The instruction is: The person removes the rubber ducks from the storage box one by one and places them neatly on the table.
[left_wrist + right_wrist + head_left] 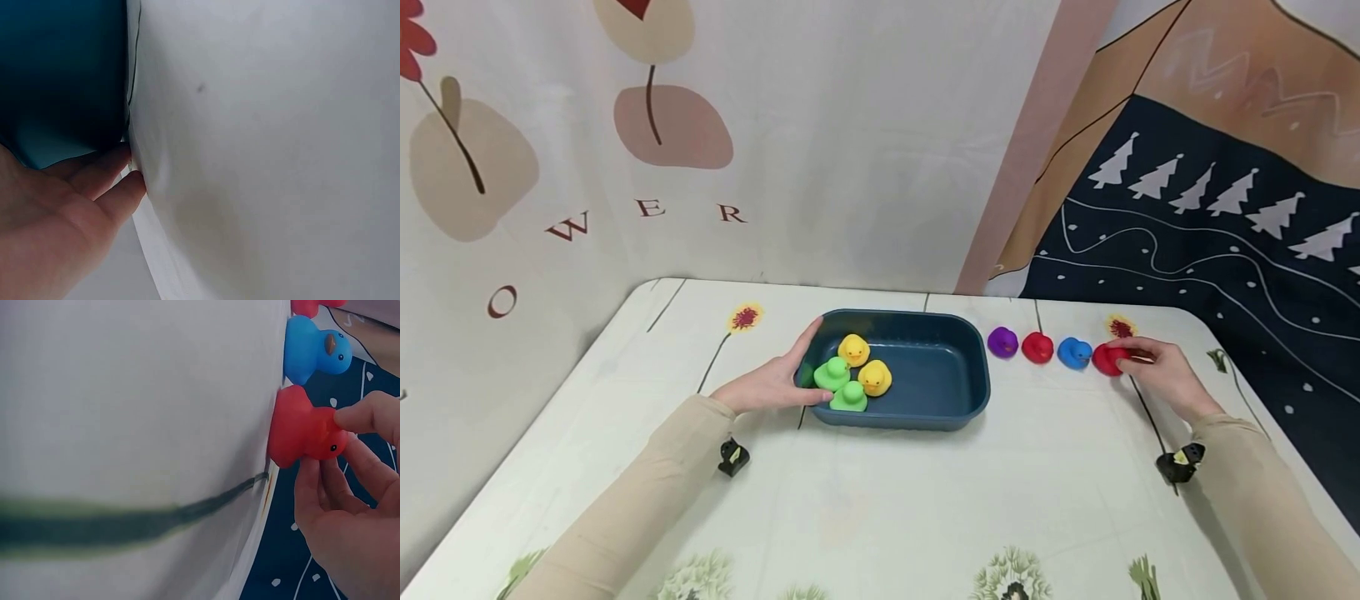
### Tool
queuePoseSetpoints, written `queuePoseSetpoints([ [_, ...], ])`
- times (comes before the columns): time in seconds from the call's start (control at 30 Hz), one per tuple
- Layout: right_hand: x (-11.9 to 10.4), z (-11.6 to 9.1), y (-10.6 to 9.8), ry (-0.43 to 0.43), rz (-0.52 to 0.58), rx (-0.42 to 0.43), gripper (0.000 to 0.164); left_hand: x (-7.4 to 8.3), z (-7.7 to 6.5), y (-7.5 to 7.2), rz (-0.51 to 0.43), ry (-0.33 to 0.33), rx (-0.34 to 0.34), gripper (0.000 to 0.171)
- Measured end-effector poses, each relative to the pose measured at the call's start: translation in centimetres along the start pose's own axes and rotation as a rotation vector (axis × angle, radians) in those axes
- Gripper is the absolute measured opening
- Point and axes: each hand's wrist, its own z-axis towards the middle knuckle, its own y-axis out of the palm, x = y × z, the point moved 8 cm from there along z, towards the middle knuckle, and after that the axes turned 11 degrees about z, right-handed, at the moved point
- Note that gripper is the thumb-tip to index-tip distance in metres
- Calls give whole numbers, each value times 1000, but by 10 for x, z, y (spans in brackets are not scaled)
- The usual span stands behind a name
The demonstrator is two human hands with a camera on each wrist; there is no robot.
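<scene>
A dark blue rectangular plastic tub [932, 375] sits on the table, with two yellow rubber ducks [875, 378] and two green rubber ducks [832, 374] at its left end. My left hand [778, 379] holds that end, its thumb at the near rim and its fingers along the outside wall. To the right, my right hand [1165, 375] pinches a red rubber duck [303, 431] by the head between thumb and fingers. The duck's base is on or very near the tabletop. It is the rightmost of a row with a blue duck [1075, 353], another red duck [1037, 347] and a purple duck [1002, 342].
A white cloth with printed flowers covers the table [880, 500]. Behind it hangs a pale printed curtain [850, 167], and a dark blue tree-patterned cloth [1195, 242] hangs at the right. The row of ducks starts just right of the tub.
</scene>
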Motion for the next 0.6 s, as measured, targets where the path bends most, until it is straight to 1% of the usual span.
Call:
queuePoseSetpoints([
  [0.43, -1, 1, -2, -15, -5, 27, 39, 0, 0, 0, 1, 9, -1, 111],
  [0.6, -2, 2, -1, -18, -8, 21, 40, 0, 0, 0, -2, 7, -4, 111],
])
